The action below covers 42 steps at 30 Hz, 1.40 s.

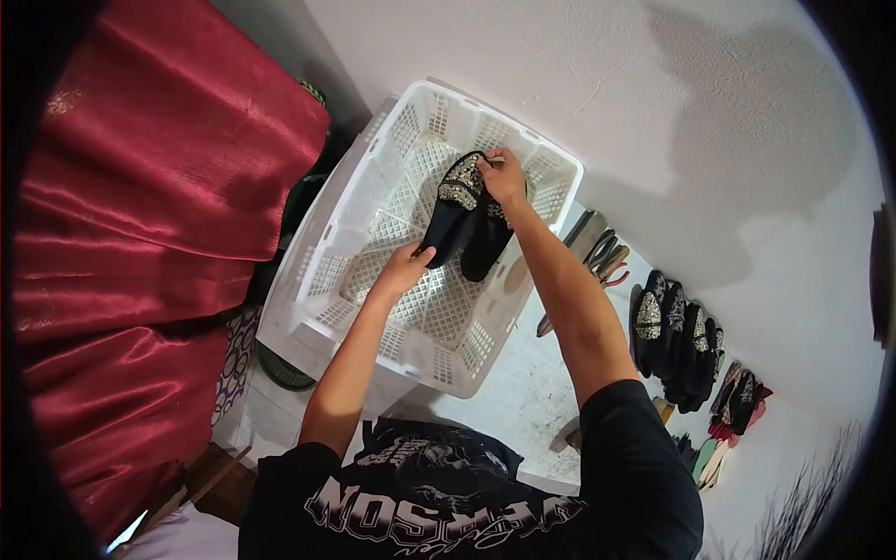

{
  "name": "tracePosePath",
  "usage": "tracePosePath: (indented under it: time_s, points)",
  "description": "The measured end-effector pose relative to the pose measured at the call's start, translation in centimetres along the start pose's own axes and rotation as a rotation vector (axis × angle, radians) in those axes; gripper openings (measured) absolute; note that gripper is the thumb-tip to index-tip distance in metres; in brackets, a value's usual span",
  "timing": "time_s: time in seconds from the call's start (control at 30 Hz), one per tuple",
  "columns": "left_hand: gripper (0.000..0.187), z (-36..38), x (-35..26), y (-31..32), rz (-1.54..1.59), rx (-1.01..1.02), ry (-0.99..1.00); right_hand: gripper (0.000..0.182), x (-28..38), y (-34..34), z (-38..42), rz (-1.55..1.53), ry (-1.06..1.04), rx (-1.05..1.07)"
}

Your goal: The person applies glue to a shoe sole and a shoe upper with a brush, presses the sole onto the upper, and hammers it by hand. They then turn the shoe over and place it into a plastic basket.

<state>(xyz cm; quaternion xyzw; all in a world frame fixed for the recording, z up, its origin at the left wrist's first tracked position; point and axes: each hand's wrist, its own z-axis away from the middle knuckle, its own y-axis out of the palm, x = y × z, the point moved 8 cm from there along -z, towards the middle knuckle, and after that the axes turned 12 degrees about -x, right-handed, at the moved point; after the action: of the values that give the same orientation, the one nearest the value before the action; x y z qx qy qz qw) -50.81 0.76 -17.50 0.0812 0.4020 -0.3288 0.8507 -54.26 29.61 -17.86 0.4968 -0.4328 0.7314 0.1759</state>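
Observation:
A pair of black slippers with gold beaded bands over the toes is held side by side over the white plastic basket. My left hand grips the heel end of the left slipper, thumb on top. At the toe end, my right hand is closed on the pair and covers part of the right slipper. Its fingertips rest near the beaded band. The undersides of both slippers are hidden. Through the open top, the basket's lattice floor shows beneath them.
More black beaded slippers stand in a row against the wall at right. Pliers with red handles lie nearer the basket. A red satin curtain hangs at left. A dark green container sits beneath the basket's left side.

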Motion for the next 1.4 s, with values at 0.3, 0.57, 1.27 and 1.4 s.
tracePosePath:
  time_s: [0.3, 0.57, 1.27, 1.4]
  points:
    - [0.065, -2.1, -0.2, 1.1, -0.096, -0.114, 0.030, 0.023, 3.7, -0.5, 1.3, 0.113, -0.451, -0.086]
    - [0.064, -2.8, 1.0, 2.4, -0.143, -0.032, 0.093, 0.026, 3.1, 0.0, 0.6, 0.381, -0.323, 0.032]
    - [0.068, 4.5, -4.2, 1.8, -0.238, -0.330, 0.524, 0.049, 10.4, -14.5, 24.7, 0.222, -0.656, -0.010]
    - [0.052, 16.6, -6.9, 5.0, -0.111, -0.275, 0.707, 0.046, 5.1, -19.8, 34.0, 0.082, -0.349, -0.064]
